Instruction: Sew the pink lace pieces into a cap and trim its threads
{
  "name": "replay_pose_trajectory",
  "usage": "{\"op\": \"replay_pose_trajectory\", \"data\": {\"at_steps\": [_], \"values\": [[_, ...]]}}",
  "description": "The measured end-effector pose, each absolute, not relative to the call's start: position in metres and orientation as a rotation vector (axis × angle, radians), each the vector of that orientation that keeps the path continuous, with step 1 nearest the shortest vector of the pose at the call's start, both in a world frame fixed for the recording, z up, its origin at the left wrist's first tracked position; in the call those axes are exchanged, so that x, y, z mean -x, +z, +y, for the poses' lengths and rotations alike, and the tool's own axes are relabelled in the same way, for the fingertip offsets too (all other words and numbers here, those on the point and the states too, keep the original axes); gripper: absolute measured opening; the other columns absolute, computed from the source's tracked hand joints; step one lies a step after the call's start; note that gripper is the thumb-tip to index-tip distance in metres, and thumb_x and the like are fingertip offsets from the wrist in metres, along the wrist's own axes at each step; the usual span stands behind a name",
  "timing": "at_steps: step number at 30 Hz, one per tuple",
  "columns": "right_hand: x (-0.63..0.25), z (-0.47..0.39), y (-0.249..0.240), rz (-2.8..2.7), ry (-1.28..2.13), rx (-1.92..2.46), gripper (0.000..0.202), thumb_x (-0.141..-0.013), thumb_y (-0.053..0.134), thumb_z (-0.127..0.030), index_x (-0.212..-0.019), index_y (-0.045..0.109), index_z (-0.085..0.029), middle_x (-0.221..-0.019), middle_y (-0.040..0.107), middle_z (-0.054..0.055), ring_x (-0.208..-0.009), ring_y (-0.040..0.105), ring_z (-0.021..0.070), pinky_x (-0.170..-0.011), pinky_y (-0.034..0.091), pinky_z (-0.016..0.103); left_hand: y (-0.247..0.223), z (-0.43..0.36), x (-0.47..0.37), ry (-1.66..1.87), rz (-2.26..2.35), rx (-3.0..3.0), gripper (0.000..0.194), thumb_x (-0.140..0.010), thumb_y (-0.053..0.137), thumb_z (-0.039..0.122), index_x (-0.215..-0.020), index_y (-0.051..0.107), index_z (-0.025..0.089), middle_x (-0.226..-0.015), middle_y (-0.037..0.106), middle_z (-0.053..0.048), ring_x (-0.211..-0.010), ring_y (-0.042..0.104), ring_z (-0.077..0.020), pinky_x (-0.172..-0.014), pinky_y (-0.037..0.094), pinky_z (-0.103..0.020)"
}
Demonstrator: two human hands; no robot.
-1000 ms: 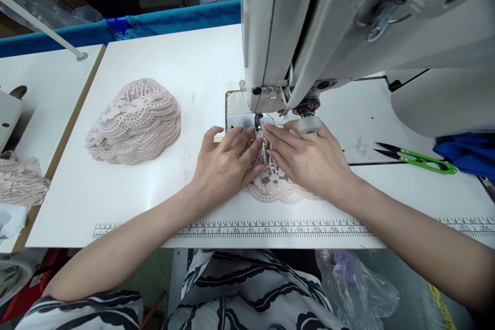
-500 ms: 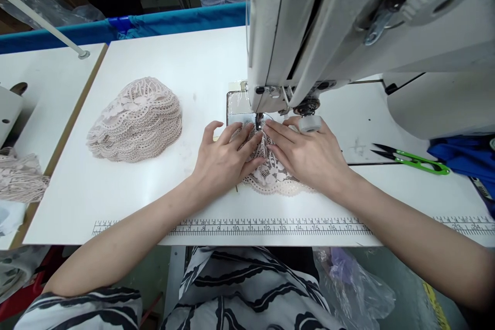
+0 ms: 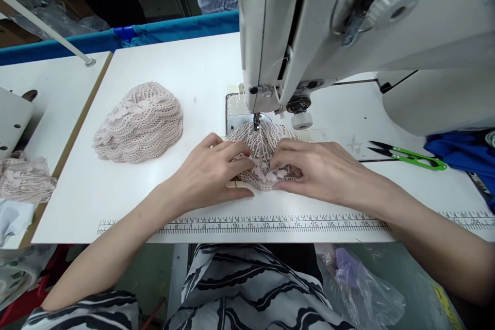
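Observation:
A beige lace piece (image 3: pixel 263 147) lies fanned out under the presser foot (image 3: pixel 256 121) of a white sewing machine (image 3: pixel 286 20). At its left edge, my left hand (image 3: pixel 216 170) has curled fingers on the lace, with the thumb lower down near the scalloped border. My right hand (image 3: pixel 320 170) grips the right side of the same piece, fingers bent in and thumb by the lower edge. Part of the border is hidden under the right fingers.
A stack of beige lace (image 3: pixel 139 124) sits to the left. Green-handled thread snips (image 3: pixel 410 155) and blue cloth (image 3: pixel 452 152) lie right. A printed ruler (image 3: pixel 247 224) runs along the front edge. More lace (image 3: pixel 25 178) lies on the neighbouring table.
Both hands have drawn back from the presser foot toward the lace's lower border, and their flat fingers have curled. More of the lace by the foot now shows. The view has shifted slightly.

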State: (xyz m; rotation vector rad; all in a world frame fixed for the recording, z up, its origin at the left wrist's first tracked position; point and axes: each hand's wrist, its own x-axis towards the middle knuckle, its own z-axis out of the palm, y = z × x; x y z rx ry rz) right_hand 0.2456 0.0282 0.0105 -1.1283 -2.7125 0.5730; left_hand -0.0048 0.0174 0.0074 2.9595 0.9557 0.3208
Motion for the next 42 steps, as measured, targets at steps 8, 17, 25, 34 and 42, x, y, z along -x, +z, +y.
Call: {"op": "replay_pose_trajectory", "data": {"at_steps": [8,17,25,34,42], "values": [[-0.249,0.028,0.015,-2.344,0.85,1.247,0.016,-0.101,0.05,-0.025,-0.093,0.063,-0.021,-0.064,0.064,-0.005,-0.051,0.057,0.0111,-0.055,0.042,0.025,0.018,0.013,-0.006,0.352,1.238,-2.704,0.018,-0.102,0.045,0.018,-0.097,0.062,0.016,-0.084,0.072,-0.002,-0.068,0.065,-0.0146,-0.057,0.041,-0.026],[-0.24,0.032,-0.005,-2.374,0.074,1.185,0.03,-0.1,0.045,-0.023,-0.108,0.074,-0.022,-0.096,0.071,0.006,-0.071,0.064,0.015,-0.051,0.04,0.026,0.022,0.052,-0.017,0.208,1.265,-2.516,0.022,-0.09,0.057,0.018,-0.108,0.07,0.017,-0.078,0.071,-0.002,-0.061,0.061,-0.0151,-0.057,0.042,-0.026],[-0.236,0.042,-0.011,-2.265,0.076,1.253,0.031,-0.1,0.048,-0.028,-0.106,0.078,-0.024,-0.073,0.072,0.001,-0.061,0.063,0.0136,-0.051,0.04,0.026,0.028,0.075,-0.01,0.217,1.044,-2.236,0.039,-0.091,0.058,0.031,-0.056,0.046,0.02,-0.062,0.047,0.002,-0.054,0.04,-0.0098,-0.052,0.033,-0.028],[-0.238,0.032,-0.003,-2.503,0.166,1.041,0.025,-0.096,0.053,-0.019,-0.097,0.078,-0.023,-0.089,0.078,-0.001,-0.077,0.068,0.0165,-0.058,0.044,0.029,0.001,0.047,-0.002,0.41,0.886,-2.728,0.027,-0.098,0.054,0.023,-0.078,0.072,0.019,-0.072,0.058,-0.001,-0.066,0.052,-0.0136,-0.068,0.043,-0.031],[-0.238,0.027,-0.006,-2.573,-0.085,0.759,0.026,-0.097,0.052,-0.012,-0.09,0.076,-0.018,-0.103,0.079,0.002,-0.106,0.066,0.0221,-0.086,0.047,0.036,-0.012,0.02,-0.006,0.576,0.94,-3.36,0.021,-0.096,0.06,0.018,-0.113,0.073,0.017,-0.122,0.074,-0.007,-0.113,0.066,-0.0224,-0.091,0.048,-0.038]]}}
